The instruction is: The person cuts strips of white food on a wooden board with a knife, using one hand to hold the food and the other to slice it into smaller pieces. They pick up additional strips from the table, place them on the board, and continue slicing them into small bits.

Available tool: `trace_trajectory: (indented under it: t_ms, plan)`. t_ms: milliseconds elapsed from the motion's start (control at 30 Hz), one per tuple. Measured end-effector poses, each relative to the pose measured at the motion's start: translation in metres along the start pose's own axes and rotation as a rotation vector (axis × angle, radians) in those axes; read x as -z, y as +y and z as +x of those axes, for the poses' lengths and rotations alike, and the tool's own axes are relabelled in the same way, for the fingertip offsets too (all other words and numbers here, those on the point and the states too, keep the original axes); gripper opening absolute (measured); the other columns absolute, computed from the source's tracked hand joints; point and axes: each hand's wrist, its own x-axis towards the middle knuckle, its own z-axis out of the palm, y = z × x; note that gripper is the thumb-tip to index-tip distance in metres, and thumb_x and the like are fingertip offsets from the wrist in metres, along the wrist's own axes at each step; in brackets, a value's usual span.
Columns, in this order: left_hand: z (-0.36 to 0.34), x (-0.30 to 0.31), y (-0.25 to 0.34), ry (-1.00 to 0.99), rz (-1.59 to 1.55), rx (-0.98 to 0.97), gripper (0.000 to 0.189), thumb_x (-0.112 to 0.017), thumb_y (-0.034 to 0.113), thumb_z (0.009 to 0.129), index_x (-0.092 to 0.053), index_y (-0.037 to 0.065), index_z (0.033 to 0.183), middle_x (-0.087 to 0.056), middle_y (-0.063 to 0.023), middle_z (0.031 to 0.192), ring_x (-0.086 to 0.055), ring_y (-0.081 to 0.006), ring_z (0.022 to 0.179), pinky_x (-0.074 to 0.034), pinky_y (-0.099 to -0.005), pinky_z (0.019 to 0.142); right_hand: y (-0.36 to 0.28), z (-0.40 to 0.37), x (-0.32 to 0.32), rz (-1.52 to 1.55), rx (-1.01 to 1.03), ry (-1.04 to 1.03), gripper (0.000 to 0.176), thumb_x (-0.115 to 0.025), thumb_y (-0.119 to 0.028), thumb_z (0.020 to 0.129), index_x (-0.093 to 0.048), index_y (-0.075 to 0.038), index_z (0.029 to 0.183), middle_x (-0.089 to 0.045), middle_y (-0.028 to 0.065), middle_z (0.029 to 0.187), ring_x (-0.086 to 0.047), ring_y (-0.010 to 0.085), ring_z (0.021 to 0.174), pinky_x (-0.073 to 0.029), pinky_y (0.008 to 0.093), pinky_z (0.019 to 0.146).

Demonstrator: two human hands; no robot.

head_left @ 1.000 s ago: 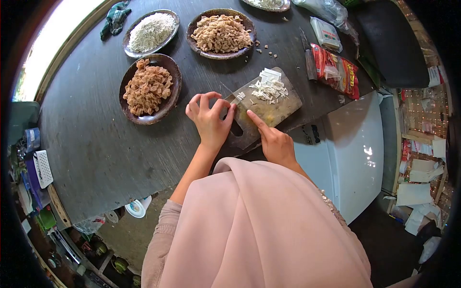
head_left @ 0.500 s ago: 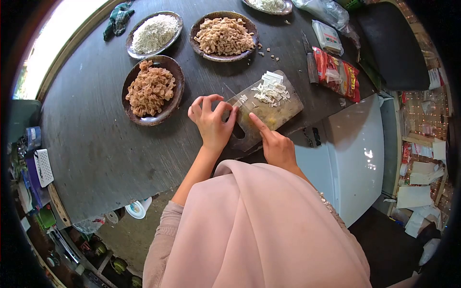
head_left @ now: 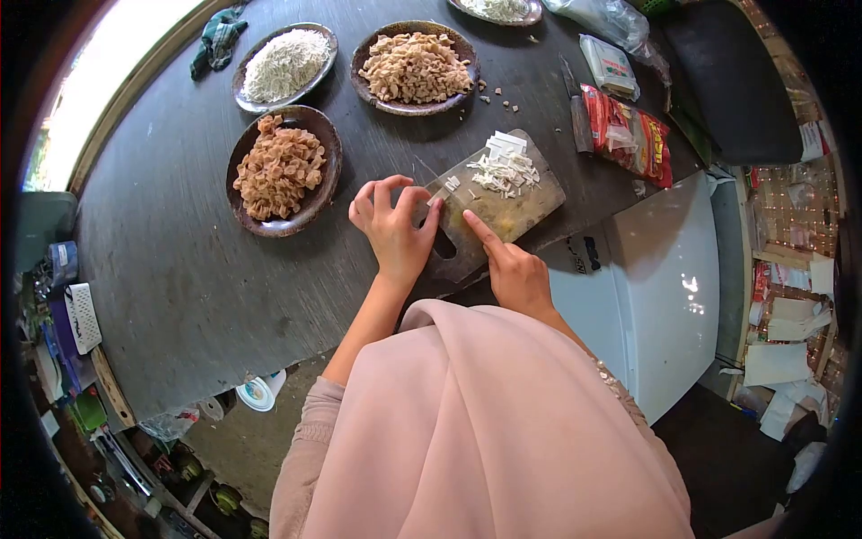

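Head view: cutting board [head_left: 516,216] lies on the dark tabletop [head_left: 180,269], directly ahead of both hands.
Left hand [head_left: 395,232]: fingers curled, tips at the board's left edge, just beside a few loose white pieces [head_left: 452,182]; cannot tell if it grips anything.
Right hand [head_left: 518,274]: index finger stretched onto the board, other fingers folded; contents cannot be told.
Strip pile [head_left: 505,171]: far end of the board, apart from both hands.

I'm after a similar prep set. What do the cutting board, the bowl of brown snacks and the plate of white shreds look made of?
Cutting board: likely wood, bare and worn; pale, yellow-stained face. Bowl of brown snacks: dark brown, dull rim, wood or clay, cannot tell which. Plate of white shreds: probably metal; thin grey rim with a sheen.
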Motion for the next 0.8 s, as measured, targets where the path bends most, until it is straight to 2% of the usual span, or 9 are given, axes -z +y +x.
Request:
trace_trajectory:
  t_ms: [67, 267, 367, 467, 800]
  plan:
    - [0.002, 0.001, -0.001, 0.009, 0.006, 0.005, 0.021, -0.087, 0.020, 0.075, -0.067, 0.016, 0.083, -0.063, 0.0009, 0.113, -0.047, -0.0284, 0.119, -0.030, -0.0477, 0.102, 0.000, -0.002, -0.002, 0.054, 0.019, 0.055, 0.074, -0.059, -0.009, 0.095, -0.038, -0.045, 0.156, -0.060, 0.0121, 0.065, -0.067, 0.0349, 0.058, -0.057, 0.0494, 0.059]
    - [0.000, 0.002, -0.002, -0.023, 0.020, -0.004, 0.021, -0.087, 0.021, 0.075, -0.067, 0.017, 0.079, -0.063, 0.0008, 0.114, -0.047, -0.0294, 0.120, -0.030, -0.0485, 0.102, 0.001, 0.000, -0.006, -0.005, 0.035, 0.049, 0.083, -0.060, -0.004, 0.089, -0.036, -0.044, 0.157, -0.059, 0.0107, 0.064, -0.066, 0.0331, 0.057, -0.058, 0.0487, 0.057]
    - [0.002, 0.001, -0.001, -0.020, 0.041, 0.004, 0.019, -0.087, 0.022, 0.075, -0.068, 0.017, 0.078, -0.063, 0.0008, 0.114, -0.046, -0.0304, 0.121, -0.029, -0.0494, 0.103, 0.004, -0.004, -0.005, 0.041, 0.064, 0.096, 0.083, -0.060, -0.003, 0.089, -0.036, -0.044, 0.157, -0.059, 0.0106, 0.063, -0.066, 0.0329, 0.057, -0.058, 0.0487, 0.057]
    - [-0.001, 0.002, 0.000, -0.032, 0.036, 0.026, 0.018, -0.087, 0.022, 0.075, -0.070, 0.018, 0.078, -0.063, 0.0009, 0.114, -0.045, -0.0309, 0.121, -0.029, -0.0498, 0.103, 0.004, -0.005, -0.005, 0.024, 0.040, 0.036, 0.083, -0.060, -0.003, 0.089, -0.035, -0.044, 0.158, -0.059, 0.0106, 0.063, -0.066, 0.0327, 0.057, -0.057, 0.0487, 0.057]
    - [0.002, 0.012, 0.003, -0.085, 0.094, 0.019, 0.014, -0.085, 0.025, 0.077, -0.073, 0.019, 0.080, -0.063, 0.0014, 0.112, -0.045, -0.0302, 0.121, -0.027, -0.0498, 0.104, 0.002, -0.009, -0.003, 0.069, 0.036, 0.048, 0.080, -0.059, -0.004, 0.092, -0.036, -0.043, 0.157, -0.061, 0.0123, 0.065, -0.066, 0.0341, 0.058, -0.057, 0.0491, 0.057]
